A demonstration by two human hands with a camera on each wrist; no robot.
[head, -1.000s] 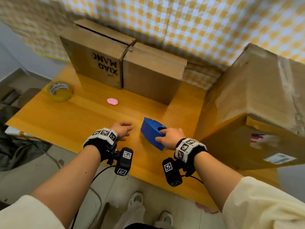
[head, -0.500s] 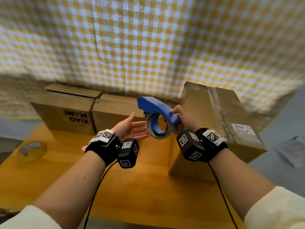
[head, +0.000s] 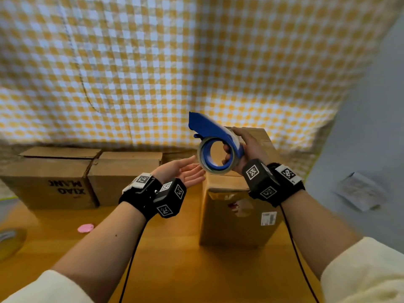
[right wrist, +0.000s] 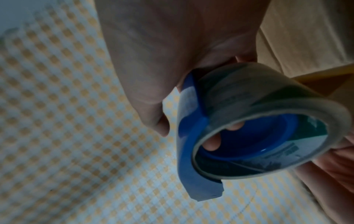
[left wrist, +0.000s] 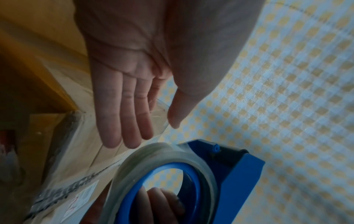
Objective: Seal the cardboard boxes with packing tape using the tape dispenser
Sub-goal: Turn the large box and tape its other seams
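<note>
Right hand [head: 248, 147]: raised above the table [head: 175, 270], fingers curled through the core of the blue tape dispenser [head: 215, 136], gripping it.
Tape roll [head: 215, 157]: clear, mounted on the dispenser.
Left hand [head: 182, 171]: palm up, fingers straight, holding nothing, fingertips just beside the roll.
Upright box [head: 236, 215]: stands on the table below the dispenser.
Two more boxes [head: 87, 178]: side by side at the table's back edge.
Spare tape roll [head: 9, 240]: far left on the table.

Makeshift packing corner, wooden table [head: 179, 270] pushed against a wall draped in yellow gingham cloth [head: 196, 62], cardboard boxes [head: 122, 176] lined up on it, spare tape roll [head: 9, 239] at the edge.
</note>
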